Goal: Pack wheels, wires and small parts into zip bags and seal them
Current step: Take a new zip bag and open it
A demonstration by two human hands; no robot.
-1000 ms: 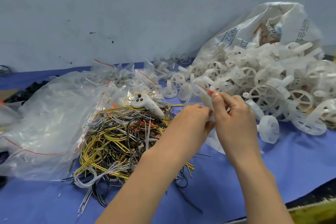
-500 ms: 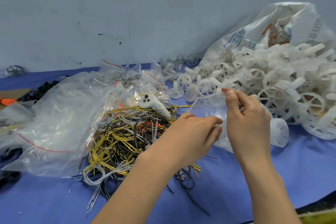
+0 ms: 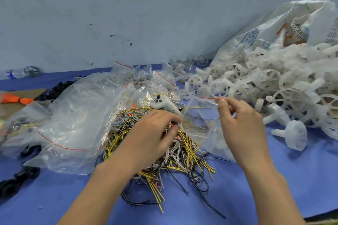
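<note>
My right hand (image 3: 239, 122) pinches the red-striped top edge of a small clear zip bag (image 3: 196, 117) and holds it up with its mouth open toward the left. My left hand (image 3: 155, 133) lies on a tangled pile of yellow, black and grey wires (image 3: 179, 153), fingers curled down into the strands at the bag's lower left corner. A heap of white plastic wheels (image 3: 274, 86) spreads to the right on the blue table (image 3: 274, 188).
A white controller (image 3: 163, 104) lies on the wire pile. Crumpled clear zip bags (image 3: 73, 122) fill the left. A big printed sack (image 3: 285, 29) stands behind the wheels. Black parts (image 3: 20, 175) lie at far left, an orange bundle (image 3: 16, 99) beyond them.
My left hand left the bag and dropped onto the wire pile. My right hand keeps the bag's top edge, and the bag now hangs open.
</note>
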